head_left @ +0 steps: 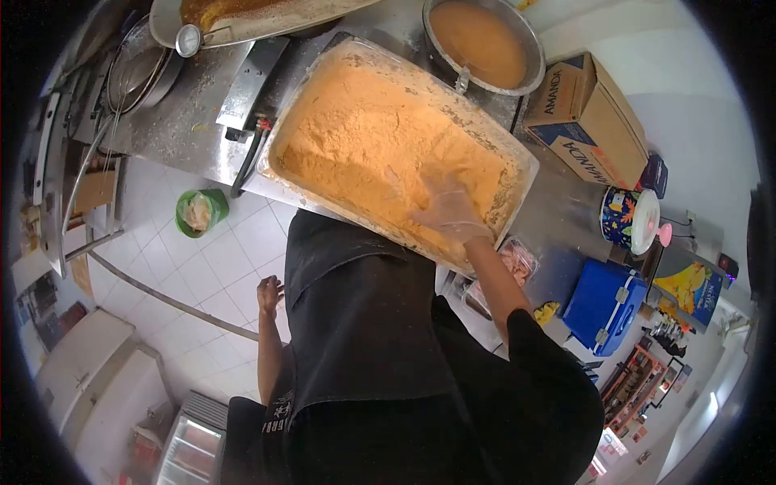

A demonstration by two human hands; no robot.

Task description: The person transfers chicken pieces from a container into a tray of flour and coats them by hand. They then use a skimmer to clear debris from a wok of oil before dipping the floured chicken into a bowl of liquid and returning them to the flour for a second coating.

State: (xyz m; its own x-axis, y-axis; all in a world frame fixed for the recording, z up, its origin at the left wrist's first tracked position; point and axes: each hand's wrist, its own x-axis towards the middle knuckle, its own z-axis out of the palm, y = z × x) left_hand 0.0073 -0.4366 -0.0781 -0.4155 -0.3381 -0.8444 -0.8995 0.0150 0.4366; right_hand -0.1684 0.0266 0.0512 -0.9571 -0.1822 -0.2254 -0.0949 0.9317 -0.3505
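My right hand (453, 212), in a clear plastic glove, presses into orange flour (356, 121). Its thumb stands away from the fingers, whose tips are blurred and partly sunk in the flour. The flour fills a large rectangular tub (529, 174) with dusted rims. Left of the fingers, a small pale piece (394, 182) lies in the flour, too indistinct to name. Down at my side hangs my bare left hand (271, 293), fingers loosely bent and apart, holding nothing and touching nothing.
Behind the tub stands a metal bowl of orange-brown liquid (478, 44). A cardboard box (594, 121), a patterned pot (621, 218) and a blue cooler (605, 305) line the right. Raw meat sits in a clear container (517, 263). A green bin (200, 213) is on the floor.
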